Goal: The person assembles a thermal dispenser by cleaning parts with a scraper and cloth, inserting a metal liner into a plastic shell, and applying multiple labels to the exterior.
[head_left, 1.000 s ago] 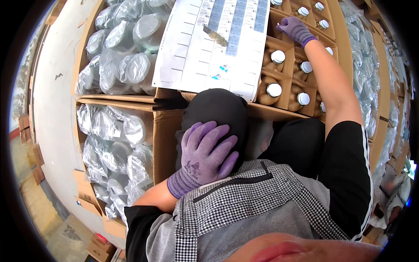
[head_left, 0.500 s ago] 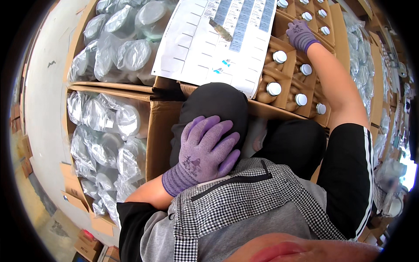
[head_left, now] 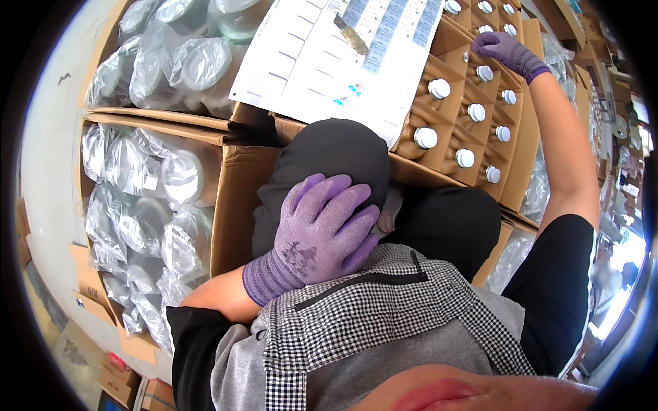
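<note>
My left hand (head_left: 327, 229), in a purple knit glove, lies with its fingers spread on my black-clad knee (head_left: 336, 151). It holds nothing. My right hand (head_left: 506, 52), gloved the same, hangs over the far part of a divided cardboard carton (head_left: 406, 168). Its fingers are bent and close together; their undersides are hidden, so I cannot make out what they hold, if anything. Upright bottles with white caps stand in the carton's compartments, and one bottle (head_left: 425, 139) is nearest to me. White caps lie just beside the right fingertips.
A printed sheet (head_left: 274, 75) overlaps the carton's left side, with a small brownish strip (head_left: 351, 34) on it. Along the left, open cartons (head_left: 218, 205) hold several plastic-wrapped clear containers (head_left: 140, 171). More plastic-wrapped items (head_left: 538, 185) lie beyond the carton on the right.
My right hand has come up out of the carton's compartments and moved to the right, uncovering more bottle caps. My left hand stays on the knee while the whole view shifts slightly.
</note>
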A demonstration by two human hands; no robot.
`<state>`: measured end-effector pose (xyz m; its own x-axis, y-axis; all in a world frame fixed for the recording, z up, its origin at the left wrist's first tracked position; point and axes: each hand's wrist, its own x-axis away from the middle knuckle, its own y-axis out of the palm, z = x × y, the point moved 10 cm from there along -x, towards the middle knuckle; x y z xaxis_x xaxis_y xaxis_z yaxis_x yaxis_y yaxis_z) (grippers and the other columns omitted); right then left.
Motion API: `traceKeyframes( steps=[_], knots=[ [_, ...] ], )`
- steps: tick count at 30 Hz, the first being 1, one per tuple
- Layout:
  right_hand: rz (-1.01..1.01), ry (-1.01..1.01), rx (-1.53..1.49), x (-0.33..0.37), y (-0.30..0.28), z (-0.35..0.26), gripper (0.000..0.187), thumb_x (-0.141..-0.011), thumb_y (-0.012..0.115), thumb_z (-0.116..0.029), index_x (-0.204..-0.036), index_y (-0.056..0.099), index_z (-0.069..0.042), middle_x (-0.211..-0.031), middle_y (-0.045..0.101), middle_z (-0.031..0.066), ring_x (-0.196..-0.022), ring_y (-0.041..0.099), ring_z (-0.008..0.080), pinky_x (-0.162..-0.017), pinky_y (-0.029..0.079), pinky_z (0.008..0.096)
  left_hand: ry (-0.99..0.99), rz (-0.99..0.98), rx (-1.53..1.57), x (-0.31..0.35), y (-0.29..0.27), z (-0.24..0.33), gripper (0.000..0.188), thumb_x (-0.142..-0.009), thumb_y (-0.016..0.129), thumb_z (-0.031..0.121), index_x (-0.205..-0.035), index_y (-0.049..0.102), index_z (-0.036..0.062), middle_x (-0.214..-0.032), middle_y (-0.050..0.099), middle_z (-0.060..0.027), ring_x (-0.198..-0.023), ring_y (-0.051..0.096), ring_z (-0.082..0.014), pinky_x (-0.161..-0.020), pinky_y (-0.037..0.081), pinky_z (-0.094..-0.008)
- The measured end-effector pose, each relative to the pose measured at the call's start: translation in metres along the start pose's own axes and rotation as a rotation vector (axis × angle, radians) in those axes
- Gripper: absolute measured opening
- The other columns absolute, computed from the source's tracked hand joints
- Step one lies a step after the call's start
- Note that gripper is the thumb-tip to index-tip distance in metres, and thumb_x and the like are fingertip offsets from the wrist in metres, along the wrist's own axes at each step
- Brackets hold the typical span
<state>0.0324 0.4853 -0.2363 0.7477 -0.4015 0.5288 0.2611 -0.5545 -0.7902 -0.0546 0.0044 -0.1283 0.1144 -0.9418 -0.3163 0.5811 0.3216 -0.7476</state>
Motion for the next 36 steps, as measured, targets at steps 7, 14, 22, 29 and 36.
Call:
traceKeyframes(
  steps=[7,14,22,29,36],
  knots=[
    [0.607,-0.429,-0.105,0.050,0.030,-0.129,0.022,-0.094,0.064,-0.009,-0.113,0.066,0.001,-0.109,0.068,0.0118,-0.101,0.064,0.0227,-0.092,0.051,0.0357,0.115,0.136,0.424,0.008,-0.022,-0.014,0.033,-0.080,0.076,0.022,-0.110,0.071,0.0095,-0.121,0.063,-0.0136,-0.109,0.061,-0.0343,-0.097,0.047,-0.0493],
    [0.447,-0.718,0.233,0.172,0.102,-0.322,0.032,-0.076,0.071,-0.005,-0.107,0.065,-0.003,-0.105,0.064,0.0136,-0.103,0.057,0.0359,-0.095,0.044,0.0464,-0.438,0.538,-0.457,0.090,-0.254,-0.218,0.022,-0.090,0.065,0.010,-0.111,0.072,0.0084,-0.106,0.072,-0.0116,-0.099,0.070,-0.0286,-0.087,0.054,-0.0354],
    [0.477,-0.344,0.137,0.204,0.129,-0.257,0.025,-0.078,0.071,-0.006,-0.103,0.067,-0.003,-0.103,0.064,0.0142,-0.102,0.058,0.0353,-0.093,0.045,0.0458,-0.690,-0.625,-1.058,0.125,-0.217,-0.455,0.030,-0.092,0.060,0.025,-0.113,0.074,0.0096,-0.112,0.073,-0.0136,-0.110,0.068,-0.0284,-0.099,0.051,-0.0399],
    [0.447,-0.253,0.203,0.202,0.148,-0.263,0.022,-0.080,0.070,-0.008,-0.101,0.067,-0.004,-0.103,0.064,0.0145,-0.102,0.058,0.0360,-0.094,0.045,0.0450,-0.281,-0.798,-1.192,0.140,-0.137,-0.476,0.031,-0.092,0.059,0.024,-0.118,0.072,0.0117,-0.121,0.070,-0.0079,-0.116,0.064,-0.0225,-0.090,0.052,-0.0373],
    [0.481,-0.253,0.165,0.197,0.145,-0.258,0.023,-0.081,0.071,-0.010,-0.103,0.066,-0.004,-0.104,0.064,0.0145,-0.103,0.058,0.0360,-0.094,0.045,0.0455,-0.366,-0.554,-0.903,0.160,-0.129,-0.467,0.043,-0.097,0.046,0.038,-0.137,0.054,0.0232,-0.140,0.053,-0.0042,-0.133,0.047,-0.0278,-0.110,0.036,-0.0508]
  ],
)
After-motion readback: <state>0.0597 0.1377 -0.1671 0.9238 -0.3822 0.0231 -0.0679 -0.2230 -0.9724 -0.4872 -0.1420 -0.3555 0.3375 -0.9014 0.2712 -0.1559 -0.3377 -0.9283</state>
